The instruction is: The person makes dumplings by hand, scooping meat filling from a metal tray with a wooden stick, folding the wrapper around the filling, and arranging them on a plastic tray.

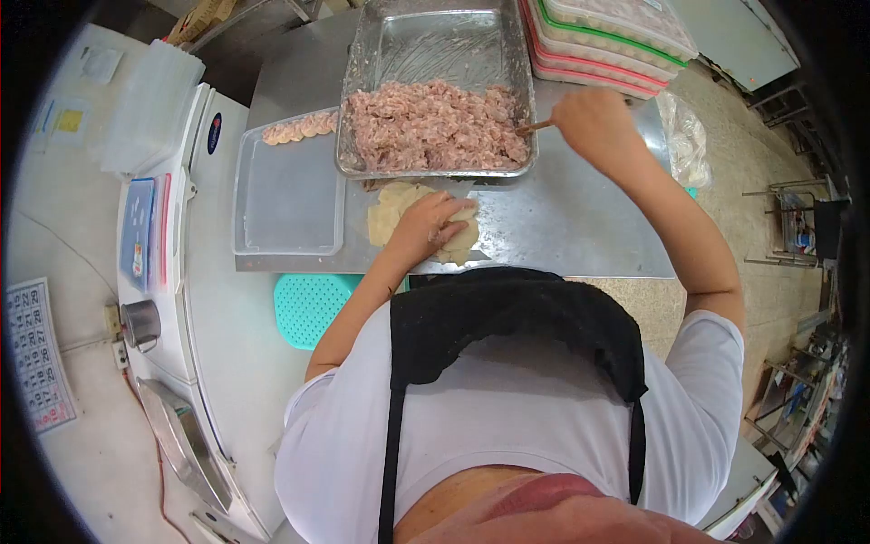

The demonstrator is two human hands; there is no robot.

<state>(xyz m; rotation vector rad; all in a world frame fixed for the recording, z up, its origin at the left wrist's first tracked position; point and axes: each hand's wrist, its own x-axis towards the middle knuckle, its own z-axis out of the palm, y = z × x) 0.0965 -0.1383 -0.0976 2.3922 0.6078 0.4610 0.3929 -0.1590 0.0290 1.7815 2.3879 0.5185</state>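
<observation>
A metal tray (435, 172) holds a mass of pinkish minced filling (435, 127) in its near half. My right hand (594, 122) is closed round a thin brown stick-like tool (536, 127), whose far end meets the filling at the tray's right side. Flat, pale dough wrappers (390, 213) lie on the metal table in front of the tray. My left hand (430, 225) rests on them with bent fingers; whether it grips one is hidden. To the left, a translucent plastic tray (290, 204) has a short row of filled dumplings (301, 128) along its far edge.
Stacked lidded boxes (607, 45) with red and green rims stand at the table's back right. A clear plastic bag (684, 140) hangs by the right edge. Below the table's front left is a turquoise perforated stool (313, 308). A white fridge (217, 272) stands left.
</observation>
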